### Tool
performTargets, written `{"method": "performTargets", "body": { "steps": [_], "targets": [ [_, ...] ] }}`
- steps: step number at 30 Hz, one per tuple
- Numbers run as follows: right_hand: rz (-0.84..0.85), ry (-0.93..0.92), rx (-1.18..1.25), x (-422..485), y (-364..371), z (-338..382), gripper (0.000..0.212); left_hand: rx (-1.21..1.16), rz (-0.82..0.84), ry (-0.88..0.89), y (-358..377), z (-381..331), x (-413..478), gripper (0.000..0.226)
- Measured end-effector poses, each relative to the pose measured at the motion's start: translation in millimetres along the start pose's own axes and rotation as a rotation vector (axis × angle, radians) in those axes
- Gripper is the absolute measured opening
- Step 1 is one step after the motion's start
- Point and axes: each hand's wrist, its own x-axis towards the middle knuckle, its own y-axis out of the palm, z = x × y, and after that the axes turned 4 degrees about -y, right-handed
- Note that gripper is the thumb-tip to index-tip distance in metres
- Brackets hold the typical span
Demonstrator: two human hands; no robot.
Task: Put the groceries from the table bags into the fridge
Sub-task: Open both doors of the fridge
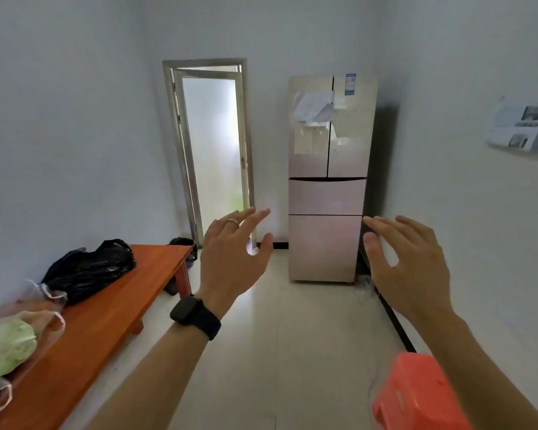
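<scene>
Both arms reach forward at mid-frame, palms down, the left hand [233, 259] and right hand [412, 262] with fingers spread and grasping nothing. Beyond them, right of centre, the fridge [328, 178] stands with doors closed. At lower left, a black bag [89, 270] and a clear bag of greens [10, 346] rest on the orange table [106, 321].

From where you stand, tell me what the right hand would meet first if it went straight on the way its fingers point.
Probably the fridge. The right hand, open and empty, points its fingers up-left at the lower right edge, with nothing visible between. Depth is unclear, so it might instead slip past into the dark gap beside the wall.
</scene>
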Motion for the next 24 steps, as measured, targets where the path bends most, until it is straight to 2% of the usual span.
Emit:
{"method": "performTargets", "body": {
  "steps": [5,12,16,20,24],
  "targets": [
    [0.119,0.113,0.023,-50,28,-37,0.042,0.032,0.195,-0.118,56,-2,-41,0.042],
    [0.286,0.137,-0.058,-73,80,-94,0.046,0.081,0.456,-0.203,125,15,-71,0.041],
    [0.334,0.178,-0.037,-65,127,-124,0.041,0.043,0.531,-0.272,166,37,-53,0.039],
    [0.391,0.162,-0.068,-38,189,-157,0.044,0.026,0.556,-0.256,218,70,-14,0.035],
    [0.332,0.24,-0.052,3,244,-176,0.039,0.014,0.581,-0.248,279,110,39,0.035]
  ]
}}
